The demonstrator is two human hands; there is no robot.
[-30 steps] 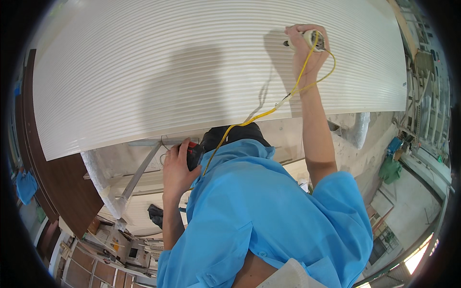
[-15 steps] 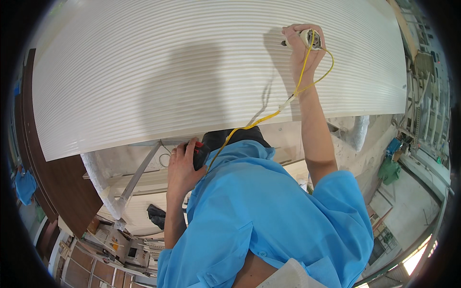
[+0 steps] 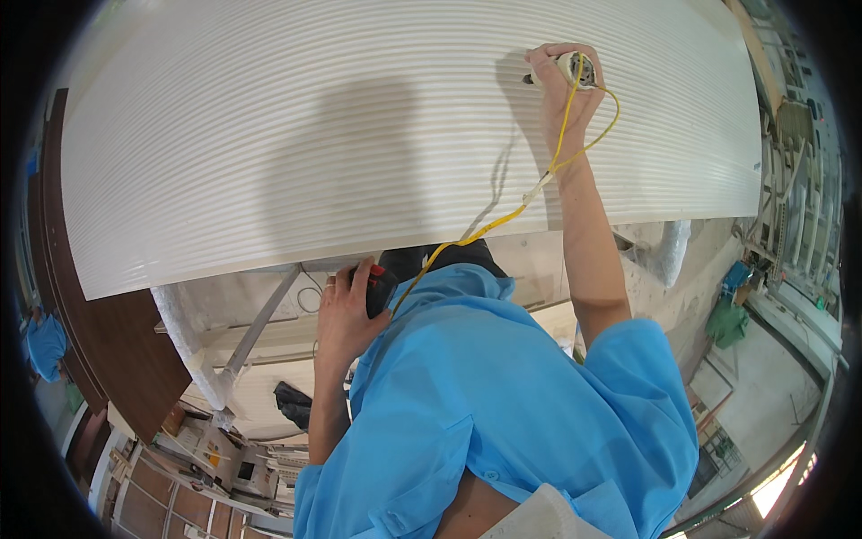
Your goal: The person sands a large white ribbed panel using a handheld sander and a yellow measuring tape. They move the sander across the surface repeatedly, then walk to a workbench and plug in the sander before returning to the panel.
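Observation:
My right hand (image 3: pixel 575 88) is wrapped round a pale cylindrical tool (image 3: pixel 565 65) over the white ribbed panel (image 3: pixel 341 117). A small dark tip sticks out at the tool's left side, and its open end shows grey inner parts. From that end two thin yellow wires loop down and join a thicker yellow cable (image 3: pixel 489 227), which runs toward my left side. Close to my waist, below the panel's near edge, my left hand (image 3: pixel 346 310) grips a black-and-red block (image 3: pixel 381 292) that looks like a battery pack. Where the cable ends is hidden by my shirt.
Wrapped supports (image 3: pixel 193 359) stand beneath the panel. Dark brown boards (image 3: pixel 112 350) lie at the left, near another person's blue sleeve (image 3: pixel 45 346). A black cloth-like item (image 3: pixel 292 404) lies lower left. Green fabric (image 3: pixel 727 321) and racks of long pieces (image 3: pixel 799 193) are at the right.
My right hand has shifted very slightly left with the cylindrical tool. My left hand and the black-and-red block have moved a little to the right.

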